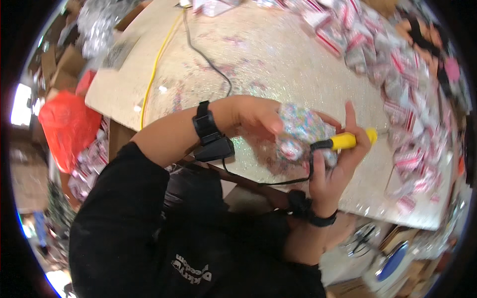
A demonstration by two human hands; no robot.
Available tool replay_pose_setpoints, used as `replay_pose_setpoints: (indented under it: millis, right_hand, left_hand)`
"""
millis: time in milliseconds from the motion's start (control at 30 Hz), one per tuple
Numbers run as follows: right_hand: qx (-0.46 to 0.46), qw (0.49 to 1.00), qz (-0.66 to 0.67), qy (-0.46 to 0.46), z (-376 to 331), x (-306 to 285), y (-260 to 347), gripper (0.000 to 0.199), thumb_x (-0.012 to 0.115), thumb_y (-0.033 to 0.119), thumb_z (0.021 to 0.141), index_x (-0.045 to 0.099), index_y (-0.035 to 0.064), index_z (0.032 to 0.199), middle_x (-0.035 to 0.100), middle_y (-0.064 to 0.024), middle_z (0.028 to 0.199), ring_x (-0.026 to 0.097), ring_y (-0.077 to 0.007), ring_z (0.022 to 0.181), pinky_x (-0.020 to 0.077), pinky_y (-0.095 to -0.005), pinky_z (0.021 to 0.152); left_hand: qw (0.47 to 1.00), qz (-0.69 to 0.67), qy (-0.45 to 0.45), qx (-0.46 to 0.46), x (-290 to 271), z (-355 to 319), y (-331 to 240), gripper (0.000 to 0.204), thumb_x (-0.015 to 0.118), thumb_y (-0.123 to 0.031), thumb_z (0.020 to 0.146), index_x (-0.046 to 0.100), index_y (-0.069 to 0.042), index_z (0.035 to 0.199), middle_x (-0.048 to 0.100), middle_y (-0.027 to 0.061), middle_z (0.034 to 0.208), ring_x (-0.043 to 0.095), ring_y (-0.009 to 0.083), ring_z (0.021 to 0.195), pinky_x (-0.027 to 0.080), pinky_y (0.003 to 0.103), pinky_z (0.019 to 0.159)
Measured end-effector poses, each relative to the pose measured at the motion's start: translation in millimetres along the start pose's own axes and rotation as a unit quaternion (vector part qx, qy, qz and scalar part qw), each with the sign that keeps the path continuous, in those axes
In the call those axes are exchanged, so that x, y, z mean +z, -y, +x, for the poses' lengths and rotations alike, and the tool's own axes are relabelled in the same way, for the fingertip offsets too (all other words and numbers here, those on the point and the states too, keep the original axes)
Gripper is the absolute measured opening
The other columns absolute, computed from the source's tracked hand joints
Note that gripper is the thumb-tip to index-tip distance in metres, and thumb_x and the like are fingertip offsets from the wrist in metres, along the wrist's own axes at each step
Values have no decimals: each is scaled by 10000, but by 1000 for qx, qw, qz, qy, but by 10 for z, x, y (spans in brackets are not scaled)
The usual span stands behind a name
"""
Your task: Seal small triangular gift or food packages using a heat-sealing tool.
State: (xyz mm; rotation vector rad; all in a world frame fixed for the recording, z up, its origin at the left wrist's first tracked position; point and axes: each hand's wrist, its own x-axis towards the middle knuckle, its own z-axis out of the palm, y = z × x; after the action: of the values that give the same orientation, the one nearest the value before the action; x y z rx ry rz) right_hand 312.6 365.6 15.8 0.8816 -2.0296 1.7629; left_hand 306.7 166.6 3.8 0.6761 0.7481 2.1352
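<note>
My left hand (259, 114) is closed around a rounded, glittery piece (302, 123) with silver and many-coloured flecks, held just above the table near its front edge. Its exact kind does not show. In my right hand (334, 176) is a yellow-handled tool (344, 141) with a black end, lying across the fingers close to the glittery piece. One finger of that hand sticks up. Beside the black end hangs a thin black cord (285, 183). The tool's working tip is too blurred to make out.
Many clear packets with red stripes (407, 119) line the table's right and far edges. A yellow cord (158, 64) and a grey cord (201, 53) cross the pale, glitter-strewn table (278, 54). An orange-red plastic bag (69, 126) hangs at the left, among boxes.
</note>
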Motion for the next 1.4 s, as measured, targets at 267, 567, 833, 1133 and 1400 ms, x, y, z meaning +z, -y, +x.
replay_pose_setpoints:
  millis: [267,567,833,1133,1400]
  right_hand:
    - [-50,991,68,-109,-45,-117,-199,523,790,128,787,393,64,1121,614,-259,1246,639,-265,979,474,-380,930]
    - [-98,951,153,-250,-630,-329,-258,658,510,470,1008,316,-27,1393,676,-130,721,567,-192,595,467,-310,627]
    - [-53,983,61,-167,-641,-120,-129,1105,310,855,821,259,-48,1457,713,-188,853,561,-171,570,469,-268,531]
    - [-6,991,53,-121,-700,-257,-108,514,592,325,955,542,-75,1274,687,-121,781,625,-146,604,516,-271,576]
    - [9,983,154,-103,-798,-241,-127,413,575,42,900,418,-52,1270,616,-154,924,604,-131,752,504,-264,715]
  left_hand:
    - [991,21,-132,20,193,308,118,1129,640,-591,769,111,7,1567,392,224,1515,558,323,1257,478,434,1031]
    - [961,-152,-195,127,7,209,-19,1046,466,-735,791,268,-39,1546,494,227,1431,607,382,1132,489,543,943]
    - [898,-79,-373,221,-93,151,-25,937,353,-763,844,419,-61,1462,545,226,1366,576,386,1155,446,557,973]
    - [877,23,-357,320,-170,163,48,835,357,-630,924,387,0,1471,524,198,1414,530,345,1292,429,463,1078]
    - [877,134,-386,252,-25,204,57,976,463,-686,821,313,-35,1532,472,175,1468,528,326,1280,448,478,1042]
